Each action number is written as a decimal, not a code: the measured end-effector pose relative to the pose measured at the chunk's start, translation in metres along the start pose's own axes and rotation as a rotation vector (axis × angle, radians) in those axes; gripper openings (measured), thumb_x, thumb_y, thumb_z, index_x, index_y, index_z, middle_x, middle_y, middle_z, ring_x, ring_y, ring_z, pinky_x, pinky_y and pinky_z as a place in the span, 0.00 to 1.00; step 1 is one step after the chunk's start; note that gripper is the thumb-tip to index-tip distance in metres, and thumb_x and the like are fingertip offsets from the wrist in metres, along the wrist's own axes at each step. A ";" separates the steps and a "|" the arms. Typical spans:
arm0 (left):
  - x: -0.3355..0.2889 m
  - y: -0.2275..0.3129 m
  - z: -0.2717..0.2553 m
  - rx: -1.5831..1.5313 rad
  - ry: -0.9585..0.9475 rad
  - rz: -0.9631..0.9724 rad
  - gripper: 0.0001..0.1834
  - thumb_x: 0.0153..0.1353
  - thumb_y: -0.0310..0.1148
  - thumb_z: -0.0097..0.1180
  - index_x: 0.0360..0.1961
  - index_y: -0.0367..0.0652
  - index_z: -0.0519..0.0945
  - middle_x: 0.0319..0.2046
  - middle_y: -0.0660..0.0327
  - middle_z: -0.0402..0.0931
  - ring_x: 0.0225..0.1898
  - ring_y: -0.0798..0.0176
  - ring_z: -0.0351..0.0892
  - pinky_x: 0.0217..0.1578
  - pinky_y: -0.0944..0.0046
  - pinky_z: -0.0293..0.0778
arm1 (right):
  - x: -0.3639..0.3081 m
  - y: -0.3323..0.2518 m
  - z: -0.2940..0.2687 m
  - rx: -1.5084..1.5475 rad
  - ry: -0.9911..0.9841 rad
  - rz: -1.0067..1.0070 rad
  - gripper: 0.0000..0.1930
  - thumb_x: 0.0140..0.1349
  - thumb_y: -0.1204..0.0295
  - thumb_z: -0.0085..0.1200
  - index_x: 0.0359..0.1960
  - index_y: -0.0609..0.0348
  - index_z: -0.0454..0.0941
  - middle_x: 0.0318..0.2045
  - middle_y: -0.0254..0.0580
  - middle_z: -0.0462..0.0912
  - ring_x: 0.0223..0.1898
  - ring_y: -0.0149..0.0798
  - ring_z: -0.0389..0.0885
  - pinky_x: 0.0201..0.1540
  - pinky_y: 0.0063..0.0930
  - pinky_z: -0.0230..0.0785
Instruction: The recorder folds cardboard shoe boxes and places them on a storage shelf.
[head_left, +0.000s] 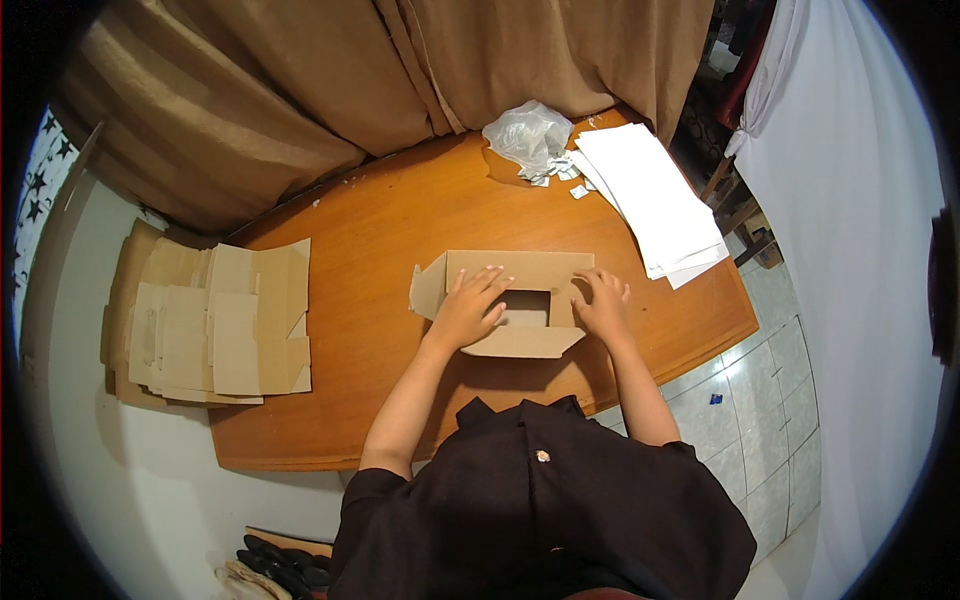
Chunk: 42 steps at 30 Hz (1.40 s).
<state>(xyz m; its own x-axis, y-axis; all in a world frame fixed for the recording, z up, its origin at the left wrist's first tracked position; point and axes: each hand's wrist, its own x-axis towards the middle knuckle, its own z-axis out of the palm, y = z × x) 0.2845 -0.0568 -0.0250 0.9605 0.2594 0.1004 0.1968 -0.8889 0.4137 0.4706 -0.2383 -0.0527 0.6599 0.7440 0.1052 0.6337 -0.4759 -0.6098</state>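
A brown cardboard box (520, 270) sits on the wooden table in front of me. Its top is partly open, with a dark gap in the middle, and flaps stick out at the left and near sides. My left hand (470, 310) lies over the box's left part, fingers spread and pointing to the far side. At the right end, my right hand (606, 308) touches the flap there with bent fingers held apart. What lies under the left palm is hidden.
Flattened cardboard boxes (235, 330) are stacked at the table's left end. White paper sheets (655, 205) lie at the far right, beside a clear plastic bag (530, 137) and small white packets (580, 190). Brown curtains (300, 90) hang behind the wooden table (370, 270).
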 end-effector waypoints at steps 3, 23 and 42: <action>-0.013 0.005 -0.025 -0.010 0.322 0.109 0.20 0.57 0.31 0.52 0.52 0.44 0.72 0.55 0.54 0.68 0.58 0.49 0.64 0.60 0.46 0.56 | -0.003 -0.011 0.006 -0.250 0.037 0.031 0.24 0.48 0.67 0.60 0.51 0.46 0.73 0.52 0.45 0.69 0.57 0.48 0.63 0.61 0.59 0.45; -0.005 -0.095 0.042 -0.566 0.193 -0.580 0.52 0.40 0.32 0.67 0.65 0.36 0.50 0.55 0.43 0.67 0.58 0.51 0.67 0.57 0.60 0.63 | -0.061 -0.009 0.004 0.092 0.043 -0.399 0.13 0.51 0.61 0.60 0.36 0.49 0.80 0.45 0.38 0.76 0.56 0.46 0.66 0.61 0.61 0.39; -0.018 -0.059 -0.003 -0.292 0.041 -0.364 0.67 0.31 0.48 0.75 0.69 0.49 0.42 0.65 0.44 0.48 0.66 0.44 0.49 0.61 0.47 0.54 | -0.058 -0.003 0.032 0.345 0.284 -0.426 0.22 0.45 0.72 0.56 0.45 0.59 0.71 0.28 0.40 0.74 0.32 0.39 0.72 0.51 0.40 0.52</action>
<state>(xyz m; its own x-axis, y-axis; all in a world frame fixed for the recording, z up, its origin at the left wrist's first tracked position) 0.2552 -0.0080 -0.0485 0.8298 0.5542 -0.0653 0.4500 -0.5953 0.6657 0.4174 -0.2652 -0.0816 0.4894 0.6587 0.5716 0.7296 0.0498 -0.6820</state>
